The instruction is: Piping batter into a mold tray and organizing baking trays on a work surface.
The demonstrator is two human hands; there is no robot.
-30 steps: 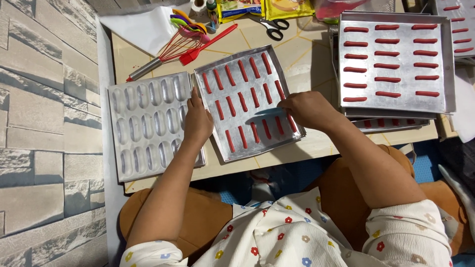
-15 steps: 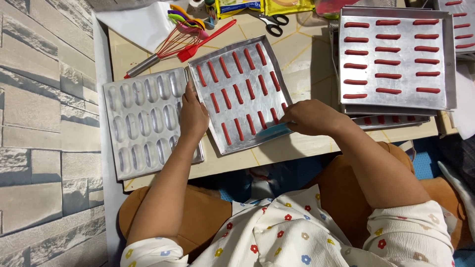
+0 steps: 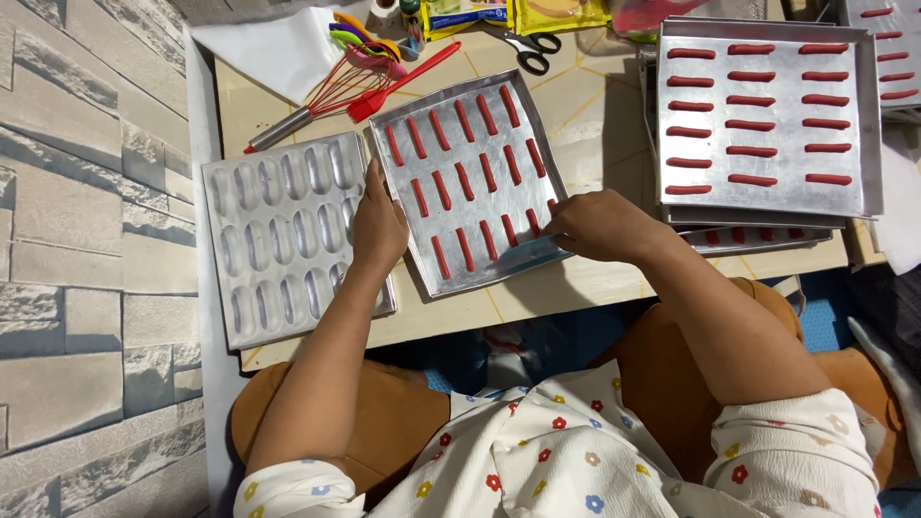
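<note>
The person sat at the near edge of the tabletop with a metal tray of red strips tilted between both hands. The left hand lay flat, fingers loosely spread, pressing the tray's left rim without gripping it. The right hand curled over the tray's near right corner, fingers bent onto the rim. Just left of the tray, touching it, sat an empty mould pan with oval hollows. Farther off lay a whisk, a red spatula and scissors. To the right, a stack of trays with more red strips crowded the tabletop, near the right forearm.
</note>
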